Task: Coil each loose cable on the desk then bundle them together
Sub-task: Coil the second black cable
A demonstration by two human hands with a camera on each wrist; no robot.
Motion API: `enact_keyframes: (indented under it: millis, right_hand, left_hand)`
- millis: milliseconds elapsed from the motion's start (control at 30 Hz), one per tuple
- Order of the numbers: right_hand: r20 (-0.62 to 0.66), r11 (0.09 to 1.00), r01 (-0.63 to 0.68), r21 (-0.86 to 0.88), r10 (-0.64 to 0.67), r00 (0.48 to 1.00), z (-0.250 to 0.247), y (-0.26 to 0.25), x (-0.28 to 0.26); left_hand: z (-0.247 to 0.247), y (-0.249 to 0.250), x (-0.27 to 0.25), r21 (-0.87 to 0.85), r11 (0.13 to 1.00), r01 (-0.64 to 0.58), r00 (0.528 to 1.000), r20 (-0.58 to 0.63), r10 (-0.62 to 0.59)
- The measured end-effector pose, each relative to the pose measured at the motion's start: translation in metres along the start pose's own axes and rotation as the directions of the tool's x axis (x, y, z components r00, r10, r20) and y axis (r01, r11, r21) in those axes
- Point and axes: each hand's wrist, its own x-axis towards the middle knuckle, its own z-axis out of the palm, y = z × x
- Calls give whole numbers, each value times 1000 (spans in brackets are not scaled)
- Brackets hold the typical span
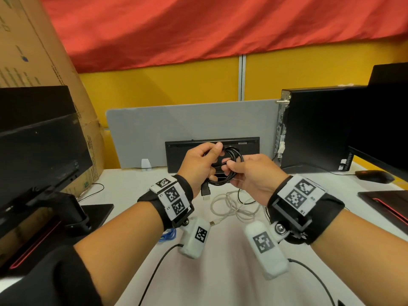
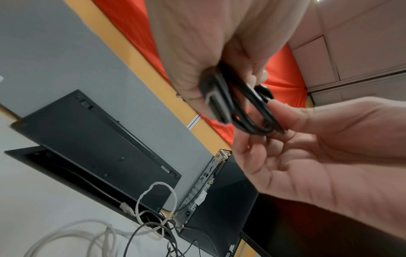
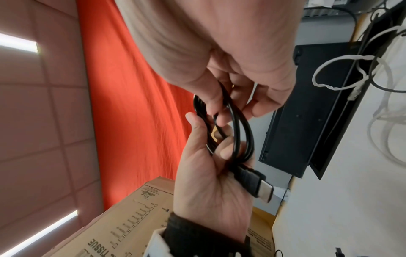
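Both hands hold a coiled black cable (image 1: 231, 154) in the air above the white desk (image 1: 220, 272). My left hand (image 1: 207, 161) grips the left side of the coil, and the cable's flat metal plug (image 1: 205, 192) hangs below it. My right hand (image 1: 237, 171) pinches strands on the coil's right side between thumb and fingers. The left wrist view shows the plug (image 2: 217, 104) and the loops (image 2: 257, 114) under the left palm. In the right wrist view the coil (image 3: 240, 125) runs between both hands. A loose white cable (image 1: 231, 205) lies tangled on the desk below.
A black keyboard (image 1: 212, 143) leans on a grey panel (image 1: 154, 129) behind the hands. A computer tower (image 1: 313, 129) and a mouse (image 1: 375, 176) are at the right, a monitor (image 1: 39, 146) and cardboard box (image 1: 33, 51) at the left. A blue cable (image 1: 169, 236) lies under my left wrist.
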Motion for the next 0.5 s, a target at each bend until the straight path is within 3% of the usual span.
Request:
enact_keyframes:
  millis: [267,500]
  right_hand:
    - [154,1000,-1,7,0,988,-5,-1,-1]
    - [350,995,-25,96,-10,937,-10,-2,-4]
  left_hand:
    - [-10,9,0,7,1000,28,996,86,-29]
    - [-16,18,-2,19,997,70,972,223,-73]
